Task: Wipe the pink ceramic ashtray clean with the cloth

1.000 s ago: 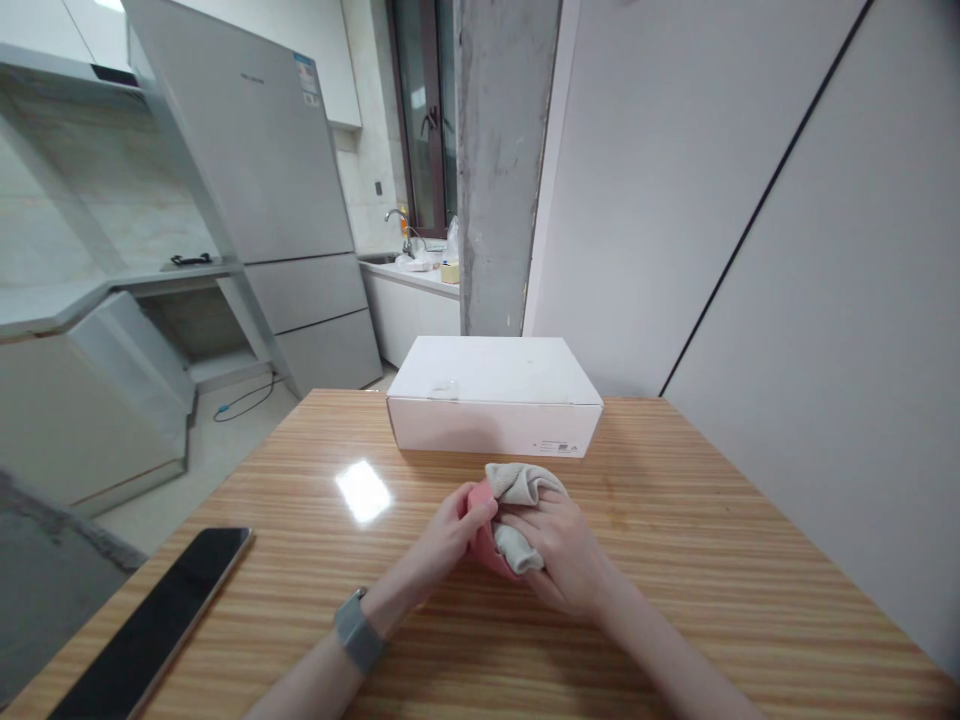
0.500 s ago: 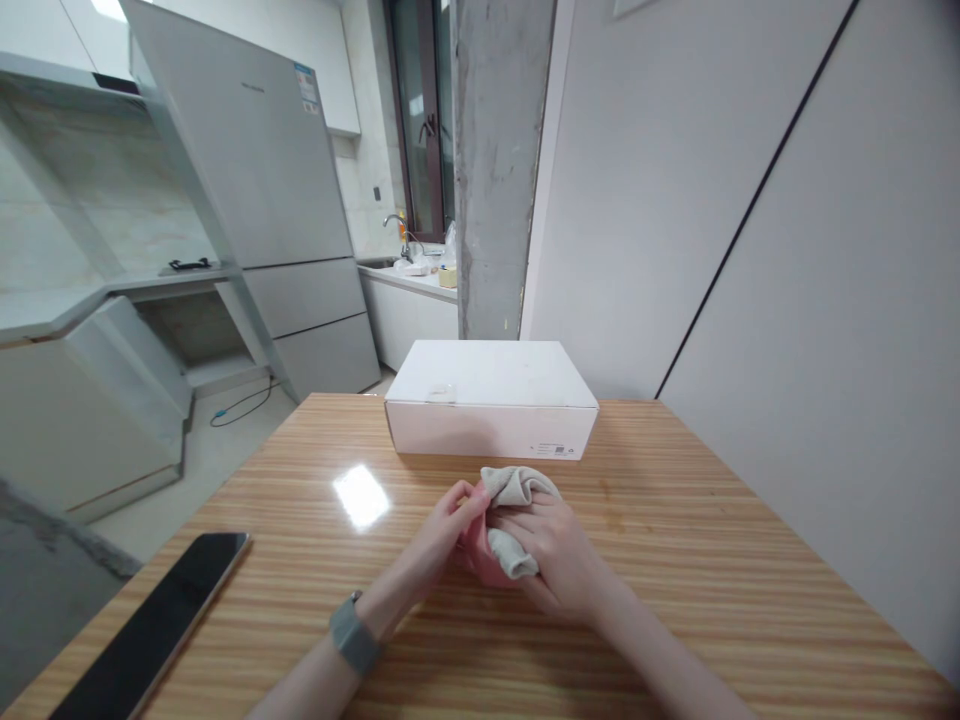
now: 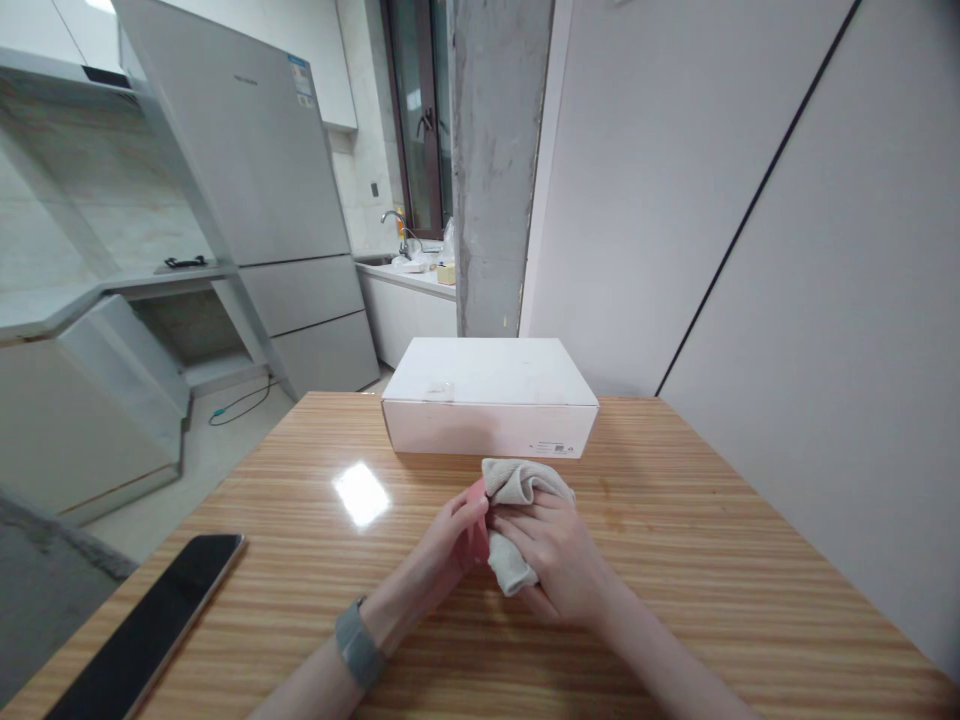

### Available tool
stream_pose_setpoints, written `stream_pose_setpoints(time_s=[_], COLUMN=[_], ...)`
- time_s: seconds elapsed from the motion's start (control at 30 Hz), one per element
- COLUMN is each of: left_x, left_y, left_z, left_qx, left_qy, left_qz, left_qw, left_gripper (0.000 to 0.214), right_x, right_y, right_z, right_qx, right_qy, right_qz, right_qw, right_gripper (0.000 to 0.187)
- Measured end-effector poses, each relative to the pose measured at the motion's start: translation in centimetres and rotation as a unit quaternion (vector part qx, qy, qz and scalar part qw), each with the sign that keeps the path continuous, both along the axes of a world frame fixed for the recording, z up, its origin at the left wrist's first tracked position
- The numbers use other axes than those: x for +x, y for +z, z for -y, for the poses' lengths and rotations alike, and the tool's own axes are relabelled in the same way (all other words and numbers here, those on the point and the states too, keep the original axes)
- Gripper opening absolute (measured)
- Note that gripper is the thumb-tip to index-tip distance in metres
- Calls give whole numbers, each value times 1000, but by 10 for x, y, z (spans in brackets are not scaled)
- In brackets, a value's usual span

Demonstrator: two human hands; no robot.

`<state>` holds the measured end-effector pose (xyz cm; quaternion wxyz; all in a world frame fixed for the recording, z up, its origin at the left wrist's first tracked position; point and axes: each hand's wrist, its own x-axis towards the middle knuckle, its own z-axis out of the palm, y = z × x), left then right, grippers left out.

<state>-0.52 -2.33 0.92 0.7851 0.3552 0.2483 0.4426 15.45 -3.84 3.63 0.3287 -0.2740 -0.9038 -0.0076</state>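
Both of my hands meet over the middle of the wooden table point(image 3: 712, 560). My left hand point(image 3: 442, 545) is closed on a small pink object point(image 3: 475, 520), mostly hidden between the hands. My right hand point(image 3: 559, 555) grips a beige cloth point(image 3: 517, 485) that wraps over the pink object and bunches above my fingers. A grey watch point(image 3: 358, 645) sits on my left wrist.
A closed white cardboard box point(image 3: 491, 395) lies just beyond my hands. A dark phone point(image 3: 150, 630) rests near the table's left edge. A wall runs along the right; a fridge point(image 3: 255, 190) and kitchen counters stand at the back left.
My hands have shifted slightly and the cloth has moved a little over the pink object; less pink shows now. Box and phone have not moved.
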Motion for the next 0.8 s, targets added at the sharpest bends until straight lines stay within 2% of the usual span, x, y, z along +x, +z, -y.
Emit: stream_pose_setpoints(time_s=[0.13, 0.23, 0.4, 0.57, 0.7, 0.8], left_x=[-4, -4, 4, 7, 1, -3], left_y=[2, 1, 0, -4, -6, -5], left_z=[-4, -3, 5, 6, -2, -5], left_qx=[-8, 2, 4, -7, -24, -21], left_qy=[2, 11, 43, 17, -7, 4], left_qz=[-115, -189, -108, -17, -23, -87], left_qw=[993, 982, 993, 1000, 999, 996], left_gripper=[43, 50, 49, 44, 43, 47], right_x=[4, 7, 7, 7, 7, 5], right_y=[-3, -3, -2, -3, -4, -4], right_z=[-4, -6, -6, -5, -5, -4], right_qx=[-37, -36, -19, 9, 8, -18], right_qy=[21, 19, -12, -39, -7, 15], right_qz=[-16, -25, -17, -21, -9, -8], right_qw=[999, 999, 1000, 999, 1000, 1000], right_gripper=[31, 30, 25, 28, 27, 29])
